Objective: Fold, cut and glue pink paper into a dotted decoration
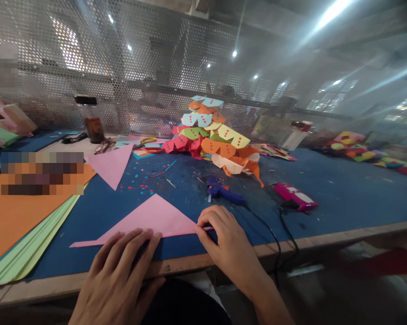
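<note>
A perforated metal screen (118, 67) stands behind the blue-topped bench (352, 185). Taking the glue gun (225, 193) as landmark, the folded pink paper (152, 216) lies to its left and nearer the person, long edge along the bench front, probably for easy reach. The left hand (117, 264) rests with fingers slightly spread on that edge, seemingly to steady it; the right hand (228, 241) pinches the paper's narrow right end, which likely gives fine control. Cut-paper shapes (220, 146) sit beyond the gun, apart from the hands.
</note>
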The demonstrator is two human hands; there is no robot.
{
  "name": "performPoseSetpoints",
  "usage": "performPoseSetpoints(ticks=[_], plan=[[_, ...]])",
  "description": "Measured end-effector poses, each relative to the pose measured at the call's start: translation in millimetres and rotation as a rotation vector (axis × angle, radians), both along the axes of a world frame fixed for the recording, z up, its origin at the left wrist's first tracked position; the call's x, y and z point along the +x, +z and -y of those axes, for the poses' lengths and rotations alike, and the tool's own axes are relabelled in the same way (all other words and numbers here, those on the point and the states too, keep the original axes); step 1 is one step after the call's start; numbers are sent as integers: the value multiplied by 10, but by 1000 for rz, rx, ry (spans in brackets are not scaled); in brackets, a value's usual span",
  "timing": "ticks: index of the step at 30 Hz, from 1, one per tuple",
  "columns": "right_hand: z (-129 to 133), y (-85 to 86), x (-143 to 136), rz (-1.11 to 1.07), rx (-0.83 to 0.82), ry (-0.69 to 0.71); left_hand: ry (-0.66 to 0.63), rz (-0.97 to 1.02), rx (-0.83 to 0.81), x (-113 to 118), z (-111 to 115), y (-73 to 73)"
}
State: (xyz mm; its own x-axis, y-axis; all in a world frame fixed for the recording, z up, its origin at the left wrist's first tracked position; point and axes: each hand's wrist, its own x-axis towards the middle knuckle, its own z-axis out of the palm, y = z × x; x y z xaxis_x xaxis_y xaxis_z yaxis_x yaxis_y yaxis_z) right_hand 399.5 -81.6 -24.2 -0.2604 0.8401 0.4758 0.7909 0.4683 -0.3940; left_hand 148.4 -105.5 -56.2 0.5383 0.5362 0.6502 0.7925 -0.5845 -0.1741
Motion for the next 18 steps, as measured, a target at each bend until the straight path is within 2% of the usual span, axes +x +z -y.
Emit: performPoseSetpoints(ticks=[18], plan=[[8, 4, 0, 2, -7, -2, -28, 16, -2, 47, 5, -7]])
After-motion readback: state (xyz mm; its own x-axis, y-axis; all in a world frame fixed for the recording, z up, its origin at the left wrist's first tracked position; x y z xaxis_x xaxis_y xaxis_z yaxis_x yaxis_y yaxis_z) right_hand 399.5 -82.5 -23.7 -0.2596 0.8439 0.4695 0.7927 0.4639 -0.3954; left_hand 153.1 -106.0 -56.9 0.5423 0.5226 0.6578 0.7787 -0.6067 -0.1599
